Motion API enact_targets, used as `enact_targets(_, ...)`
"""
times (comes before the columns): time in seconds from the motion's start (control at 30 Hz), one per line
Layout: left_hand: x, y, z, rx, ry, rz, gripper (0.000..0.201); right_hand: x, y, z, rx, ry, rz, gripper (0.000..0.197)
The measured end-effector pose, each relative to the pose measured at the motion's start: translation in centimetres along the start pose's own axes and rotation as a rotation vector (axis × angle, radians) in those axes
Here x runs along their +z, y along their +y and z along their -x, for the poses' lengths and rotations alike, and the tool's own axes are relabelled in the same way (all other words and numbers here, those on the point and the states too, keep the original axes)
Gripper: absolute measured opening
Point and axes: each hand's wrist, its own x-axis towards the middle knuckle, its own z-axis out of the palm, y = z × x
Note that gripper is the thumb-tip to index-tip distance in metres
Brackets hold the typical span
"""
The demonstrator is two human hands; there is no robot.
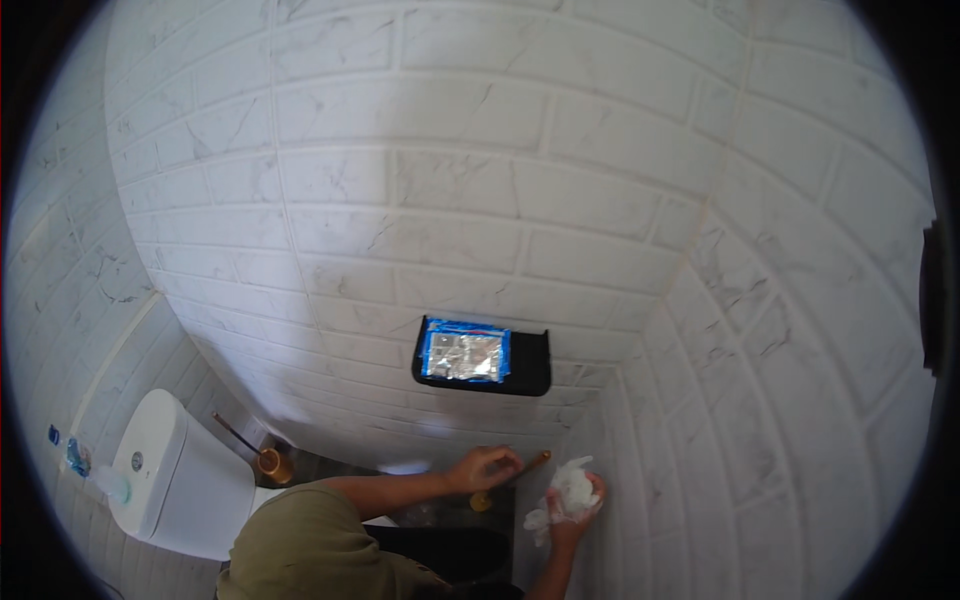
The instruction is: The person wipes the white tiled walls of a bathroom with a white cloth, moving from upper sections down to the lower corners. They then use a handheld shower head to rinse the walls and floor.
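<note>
My right hand (594, 497), low at the right beside the side wall, is closed around a bundle of crumpled white tissue (572, 489). A loose end of the tissue hangs down on the left of that hand. My left hand (484, 468) reaches across from the left with its fingers curved and apart, and nothing shows in it. Just beyond and below its fingertips is a gold-coloured bar-shaped fitting (537, 463), partly covered by the hand. A round gold piece (481, 501) shows under the left hand.
Above my hands, a black wall shelf (530, 365) carries a stack of blue and silver packets (466, 355). At the left stands a white toilet cistern (160, 470) with a clear bottle (112, 484) on it. A toilet brush in a gold holder (275, 466) stands behind.
</note>
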Motion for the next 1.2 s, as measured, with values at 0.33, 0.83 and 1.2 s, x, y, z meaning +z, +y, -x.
enact_targets(0.33, -11.2, -2.8, 6.9, 0.406, -0.052, -0.212, 0.013, 12.0, -6.6, 4.2, -0.068, 0.363, 0.030, 0.043)
enact_targets(0.83, -23.7, -2.1, 7.8, 0.528, 0.685, -0.238, 0.010, 37.3, -31.6, -15.8, -1.192, 0.520, 0.209, 0.043)
enact_targets(1.2, -24.3, -3.6, 8.1, 0.606, 0.644, -0.336, 0.009, 35.3, -26.7, -13.8, -1.341, -0.020, 0.729, 0.049)
